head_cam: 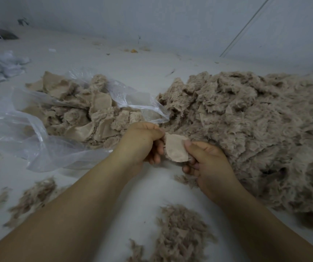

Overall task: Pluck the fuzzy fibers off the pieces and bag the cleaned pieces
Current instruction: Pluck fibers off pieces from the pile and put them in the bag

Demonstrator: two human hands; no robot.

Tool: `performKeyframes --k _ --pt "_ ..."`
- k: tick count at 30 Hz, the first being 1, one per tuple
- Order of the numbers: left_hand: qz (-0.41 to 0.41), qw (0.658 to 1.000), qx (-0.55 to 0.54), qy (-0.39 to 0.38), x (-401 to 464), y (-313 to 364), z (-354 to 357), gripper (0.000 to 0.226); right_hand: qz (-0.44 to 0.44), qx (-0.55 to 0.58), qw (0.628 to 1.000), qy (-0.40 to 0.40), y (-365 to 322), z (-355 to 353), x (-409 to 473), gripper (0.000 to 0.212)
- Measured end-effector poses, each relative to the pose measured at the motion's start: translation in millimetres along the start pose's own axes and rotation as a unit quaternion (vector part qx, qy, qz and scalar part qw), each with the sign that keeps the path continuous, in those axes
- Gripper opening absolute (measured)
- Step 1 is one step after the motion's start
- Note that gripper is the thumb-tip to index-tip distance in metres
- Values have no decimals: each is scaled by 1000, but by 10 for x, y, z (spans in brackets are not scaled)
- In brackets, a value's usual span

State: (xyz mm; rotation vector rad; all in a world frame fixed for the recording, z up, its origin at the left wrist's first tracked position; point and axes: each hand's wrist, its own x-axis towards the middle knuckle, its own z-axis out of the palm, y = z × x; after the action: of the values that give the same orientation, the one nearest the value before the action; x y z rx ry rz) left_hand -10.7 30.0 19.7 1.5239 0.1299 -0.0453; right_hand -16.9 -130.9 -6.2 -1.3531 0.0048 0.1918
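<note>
White and pale grey surroundings: a white tabletop (146,76) runs back to a plain wall, with small crumbs and scraps scattered along the far edge. At the far left lies crumpled grey-white cloth (0,67), and beyond it a darker bundle, too blurred to name.

Left of centre a clear plastic bag (38,140) lies open on its side, its thin film rumpled and glossy. Inside it sits a heap of bagged pieces (80,114), beige fabric scraps showing smooth backing on some faces and short plush on others. To the right a large pile of fuzzy pieces (256,133) spreads across the tabletop to the frame edge, taupe, shaggy and tangled, its near edge touching the right hand. Loose plucked fibers (178,237) lie in tufts near the bottom of the view, between the forearms, and more fiber tufts (32,195) are strewn at lower left, blurred.

Both hands meet at the centre, just in front of the bag's mouth, and together hold one fabric piece (175,147). It shows its smooth, pinkish-beige backing toward the camera, roughly rounded, with a fringe of fuzz showing along its left edge. The left hand (144,140) has its fingers curled around the piece's left edge, knuckles up. The right hand (206,159) pinches the right side, thumb pressed on the backing and fingers folded beneath. The bare forearms cover part of the tabletop below
</note>
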Motion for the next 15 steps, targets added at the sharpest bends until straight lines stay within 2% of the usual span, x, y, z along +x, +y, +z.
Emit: performKeyframes --k 3,5,7,8,9,10,12,15 --pt "36 997 19 67 16 7 -5 32 3 -4 1000 4 11 -9 4 36" --pt "33 997 44 54 33 57 -84 33 2 -9 1000 -1 13 -12 2 33" --pt "-13 988 128 -83 -4 136 -198 35 -6 -17 1000 -12 9 -11 -11 35" --pt "-47 969 178 -165 -39 169 -239 36 -9 -20 1000 -16 7 -12 -16 36" --pt "-75 947 218 -223 -74 190 -253 40 -11 -21 1000 -18 5 -13 -21 36" --pt "-89 937 238 -241 -92 189 -239 44 -13 -20 1000 -20 6 -17 -21 36" --pt "-81 956 218 -177 -80 147 -161 44 -14 -12 999 -28 10 -25 -16 32" --pt "-36 991 88 -96 -85 85 -15 26 -22 -23 999 -44 15 -39 -8 26"
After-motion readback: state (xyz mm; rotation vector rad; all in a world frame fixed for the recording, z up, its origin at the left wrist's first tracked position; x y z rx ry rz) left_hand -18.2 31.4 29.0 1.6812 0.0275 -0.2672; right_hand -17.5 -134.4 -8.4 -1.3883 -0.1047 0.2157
